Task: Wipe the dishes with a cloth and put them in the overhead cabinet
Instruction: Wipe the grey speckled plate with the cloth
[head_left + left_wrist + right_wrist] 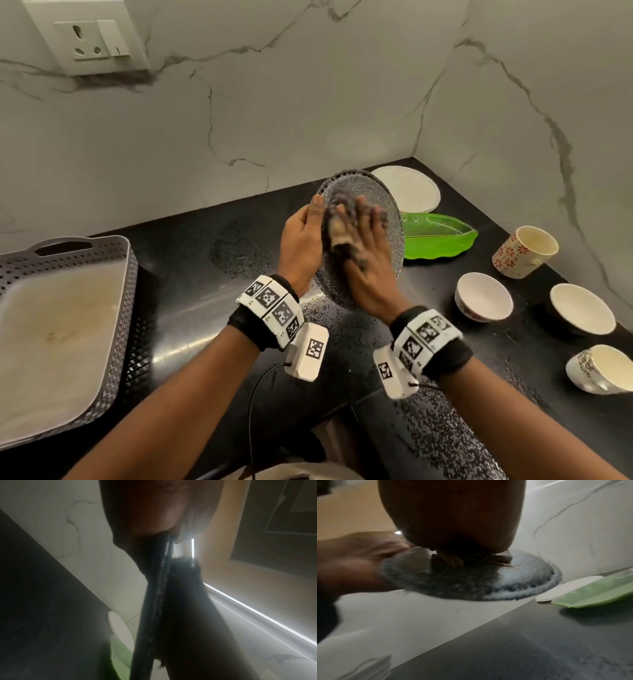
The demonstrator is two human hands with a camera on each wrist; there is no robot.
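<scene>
A grey speckled plate (394, 219) is held tilted above the black counter (212, 308). My left hand (303, 236) grips its left rim, thumb over the front face. A dark, bunched cloth (337, 224) lies on the plate's face, and my right hand (364, 250) presses it there with fingers spread and fairly straight. The right wrist view shows the plate (471, 582) from below the palm, the cloth (450, 559) squashed under the hand and my left hand (351, 561) at the rim. In the left wrist view the plate (154, 601) appears edge-on and dark.
A grey perforated basket (68, 246) holding a tray sits at the left. Behind the plate lie a white plate (407, 188) and a green leaf dish (442, 236). A floral cup (527, 250), two bowls (483, 296) (582, 308) and a tipped cup (603, 368) stand right.
</scene>
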